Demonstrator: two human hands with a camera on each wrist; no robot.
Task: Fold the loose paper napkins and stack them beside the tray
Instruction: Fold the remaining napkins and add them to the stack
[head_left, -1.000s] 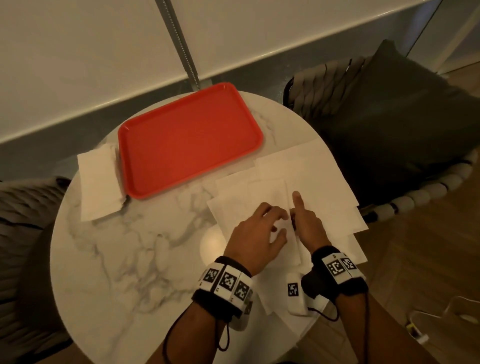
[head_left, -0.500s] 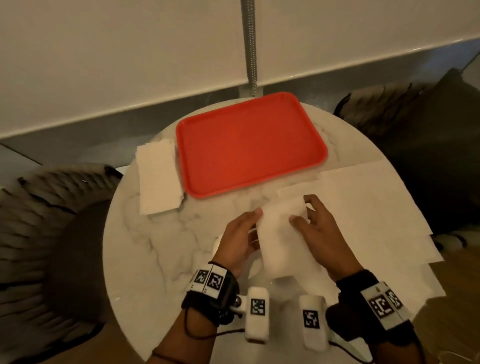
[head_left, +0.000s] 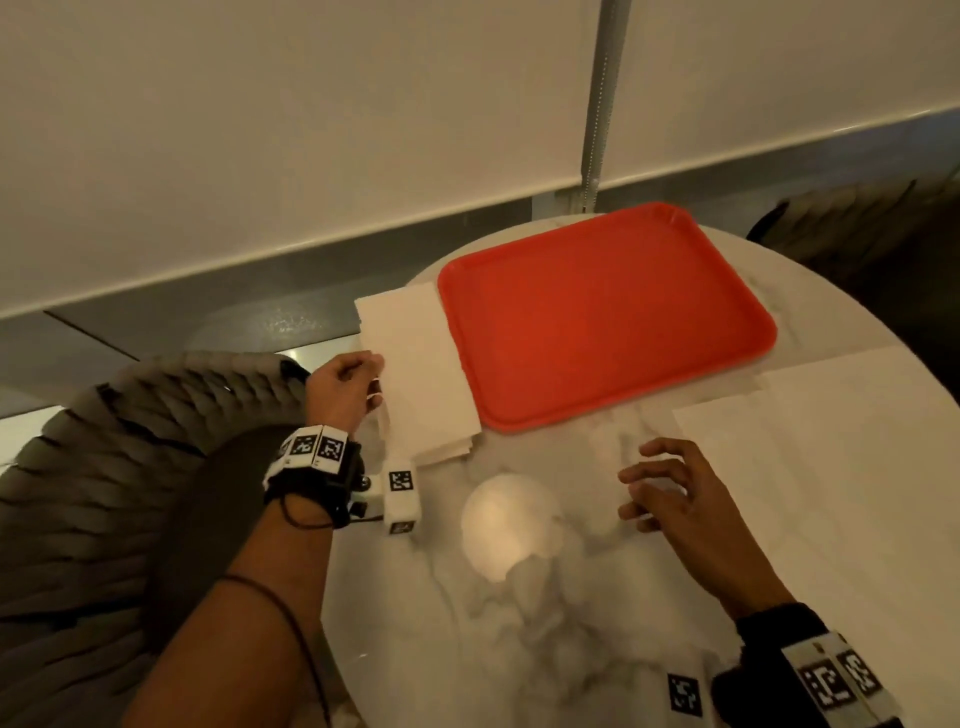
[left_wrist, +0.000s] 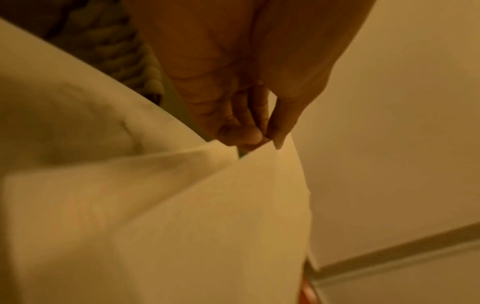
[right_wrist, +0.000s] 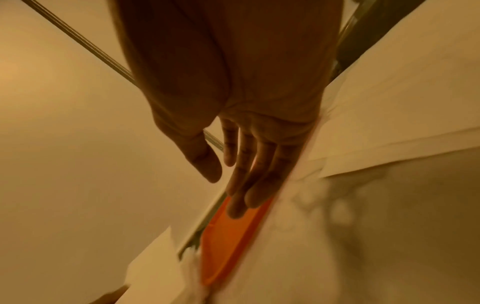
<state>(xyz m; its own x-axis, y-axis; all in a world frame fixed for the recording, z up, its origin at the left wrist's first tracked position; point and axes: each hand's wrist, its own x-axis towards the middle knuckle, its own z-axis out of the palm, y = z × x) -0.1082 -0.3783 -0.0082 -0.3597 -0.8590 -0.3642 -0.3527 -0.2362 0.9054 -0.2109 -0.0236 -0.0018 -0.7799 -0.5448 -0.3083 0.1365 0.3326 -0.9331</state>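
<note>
Carried leftward, folded napkin (head_left: 421, 374) lies on the stack, left hand (head_left: 343, 387) pinching it; right hand (head_left: 670, 499) spread, apart.

1. Left hand (left_wrist: 249, 86) entering from the top, palm toward the camera, fingers (left_wrist: 235, 133) curled and meeting the thumb (left_wrist: 283, 125).
2. Pinched between those tips: the upper corner of a folded paper napkin (left_wrist: 207, 226), pale and blurred, filling the lower middle of the frame.
3. Further soft white folds at left, out of focus.
4. Woven chair back (left_wrist: 111, 47) dark at upper left.
5. Plain wall (left_wrist: 402, 123) at right, with a grey ledge (left_wrist: 405, 265) slanting below it.
6. Sliver of orange tray (left_wrist: 307, 293) at the bottom edge, just beside the napkin.
</note>
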